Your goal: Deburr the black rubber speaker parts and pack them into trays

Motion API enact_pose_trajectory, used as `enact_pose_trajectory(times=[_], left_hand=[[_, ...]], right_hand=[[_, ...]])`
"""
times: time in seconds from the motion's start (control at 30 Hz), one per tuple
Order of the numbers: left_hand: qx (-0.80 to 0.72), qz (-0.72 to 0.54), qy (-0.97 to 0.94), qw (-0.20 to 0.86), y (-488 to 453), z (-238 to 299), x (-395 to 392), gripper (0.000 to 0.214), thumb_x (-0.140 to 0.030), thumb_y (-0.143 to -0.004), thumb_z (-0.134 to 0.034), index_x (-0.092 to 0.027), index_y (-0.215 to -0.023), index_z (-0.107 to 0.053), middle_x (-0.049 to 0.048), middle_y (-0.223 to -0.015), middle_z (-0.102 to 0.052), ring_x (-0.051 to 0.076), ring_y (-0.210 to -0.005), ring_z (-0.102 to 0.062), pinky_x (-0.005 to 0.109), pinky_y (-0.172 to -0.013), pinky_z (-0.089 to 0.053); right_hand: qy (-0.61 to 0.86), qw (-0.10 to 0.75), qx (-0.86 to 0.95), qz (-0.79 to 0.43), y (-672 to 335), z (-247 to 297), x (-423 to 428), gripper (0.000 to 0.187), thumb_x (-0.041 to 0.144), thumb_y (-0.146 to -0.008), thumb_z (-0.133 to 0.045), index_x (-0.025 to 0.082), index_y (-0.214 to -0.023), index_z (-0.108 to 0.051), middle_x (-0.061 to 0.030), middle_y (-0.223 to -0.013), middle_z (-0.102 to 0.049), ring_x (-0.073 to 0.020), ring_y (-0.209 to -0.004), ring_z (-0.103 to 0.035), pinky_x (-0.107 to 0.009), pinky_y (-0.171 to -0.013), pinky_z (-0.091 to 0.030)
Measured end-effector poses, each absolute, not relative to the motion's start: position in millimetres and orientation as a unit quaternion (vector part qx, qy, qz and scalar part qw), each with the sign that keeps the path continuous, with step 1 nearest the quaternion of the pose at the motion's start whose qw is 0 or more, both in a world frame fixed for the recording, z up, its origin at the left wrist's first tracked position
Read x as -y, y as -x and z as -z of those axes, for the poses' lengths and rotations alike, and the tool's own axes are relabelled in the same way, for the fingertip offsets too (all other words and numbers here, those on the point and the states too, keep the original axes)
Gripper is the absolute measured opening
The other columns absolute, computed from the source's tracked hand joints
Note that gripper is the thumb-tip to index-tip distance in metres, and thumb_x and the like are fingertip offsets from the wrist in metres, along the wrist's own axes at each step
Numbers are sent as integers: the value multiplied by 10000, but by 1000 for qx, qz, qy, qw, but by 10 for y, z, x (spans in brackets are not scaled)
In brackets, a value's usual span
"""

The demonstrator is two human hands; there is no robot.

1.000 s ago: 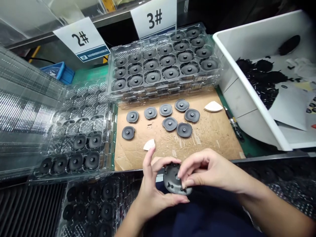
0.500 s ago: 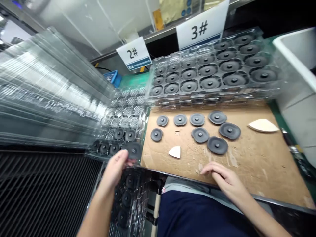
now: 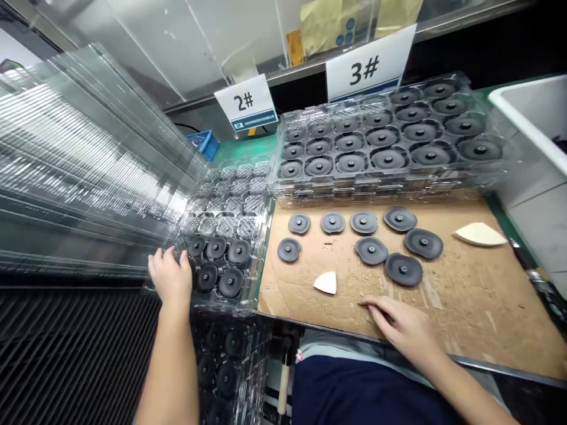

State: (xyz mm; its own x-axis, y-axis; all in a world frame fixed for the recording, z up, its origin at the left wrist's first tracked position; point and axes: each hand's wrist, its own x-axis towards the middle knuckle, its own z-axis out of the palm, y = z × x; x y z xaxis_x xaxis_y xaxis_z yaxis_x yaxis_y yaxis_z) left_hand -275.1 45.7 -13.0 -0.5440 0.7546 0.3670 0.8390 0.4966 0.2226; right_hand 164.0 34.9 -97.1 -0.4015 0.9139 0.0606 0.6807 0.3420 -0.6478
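Fig.: I see L hand (image 3: pixel 170 277) at clear plastic tray (image 3: pixel 254 277) rim, fingers (image 3: pixel 168 257) curled, grip unclear; R hand (image 3: pixel 401 321) empty, fingers open on cardboard sheet (image 3: pixel 465 307), near grey rubber discs (image 3: pixel 403 270).

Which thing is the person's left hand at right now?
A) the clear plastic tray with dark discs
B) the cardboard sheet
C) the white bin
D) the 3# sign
A. The left hand has its fingers at the edge of the clear plastic tray, right beside the dark discs.
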Motion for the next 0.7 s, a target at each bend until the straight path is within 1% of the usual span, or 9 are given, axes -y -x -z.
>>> enact_pose_trajectory(times=[0.03,0.1,0.23,0.27,0.37,0.47,0.57,0.63,0.7], left_hand=[[845,218,471,130,2574,159,-393,363,-250,-897,-445,-48,-1192,-512,248,-1358,-419,369,-1343,-275,609,-1083,-178],[806,265,511,134,2133,229,-285,367,-254,-912,-390,-54,-1197,-508,250,-1369,-415,329,-1380,-220,549,-1114,-175],[699,284,656,6,1185,449,-304,275,-261,-869,-487,-235,-1129,-574,75,-1245,-607,203,-1272,-455,378,-1079,-352],[687,284,668,-23,1012,517,-365,341,-267,-857,-513,-240,-1197,-532,81,-1299,-574,209,-1283,-444,376,-1068,-369],[713,305,629,-58,768,729,-609,696,-331,-797,-612,-139,-1387,-296,230,-1446,-365,342,-1365,-281,520,-1069,-329],[744,332,576,-72,811,890,-808,768,-280,-782,-629,-93,-1406,-221,304,-1410,-362,413,-1337,-298,601,-1032,-326],[744,360,556,-83,819,891,-813,739,-263,-785,-628,-107,-1396,-241,303,-1369,-412,402,-1286,-395,588,-1012,-361],[723,380,568,-95,697,793,-682,769,-300,-787,-631,-129,-1408,-211,290,-1370,-416,375,-1276,-421,554,-1011,-386],[673,396,613,-120,485,656,-477,841,-309,-769,-659,-188,-1430,-153,233,-1355,-465,315,-1256,-467,471,-1008,-428]], right_hand=[[508,218,789,-269,-1629,986,-332,269,271,-885,-414,251,-899,-682,19,-892,-733,-168,-788,-702,-266,-644,-533],[517,225,784,-259,-1605,1013,-304,284,264,-890,-401,227,-898,-683,-6,-879,-731,-180,-783,-699,-277,-643,-522],[519,229,783,-257,-1576,1032,-273,280,245,-889,-403,206,-899,-681,-28,-868,-725,-188,-780,-693,-285,-652,-505],[517,230,782,-260,-1575,1030,-270,279,244,-889,-405,206,-899,-681,-29,-862,-723,-186,-778,-690,-283,-656,-503],[514,238,776,-278,-1575,1014,-272,276,245,-885,-411,204,-893,-683,-32,-844,-718,-185,-770,-685,-287,-671,-503],[521,251,756,-307,-1572,973,-302,263,236,-874,-424,199,-870,-685,-35,-830,-715,-192,-767,-680,-295,-673,-509],[521,268,729,-353,-1560,841,-358,260,251,-888,-427,183,-871,-677,-34,-774,-702,-171,-699,-666,-265,-622,-516],[512,280,715,-385,-1542,687,-390,291,305,-920,-406,163,-986,-651,-34,-747,-678,-144,-627,-637,-234,-564,-510],[496,292,709,-407,-1514,510,-406,378,406,-939,-381,155,-1141,-580,-48,-834,-660,-128,-632,-613,-224,-566,-511]])
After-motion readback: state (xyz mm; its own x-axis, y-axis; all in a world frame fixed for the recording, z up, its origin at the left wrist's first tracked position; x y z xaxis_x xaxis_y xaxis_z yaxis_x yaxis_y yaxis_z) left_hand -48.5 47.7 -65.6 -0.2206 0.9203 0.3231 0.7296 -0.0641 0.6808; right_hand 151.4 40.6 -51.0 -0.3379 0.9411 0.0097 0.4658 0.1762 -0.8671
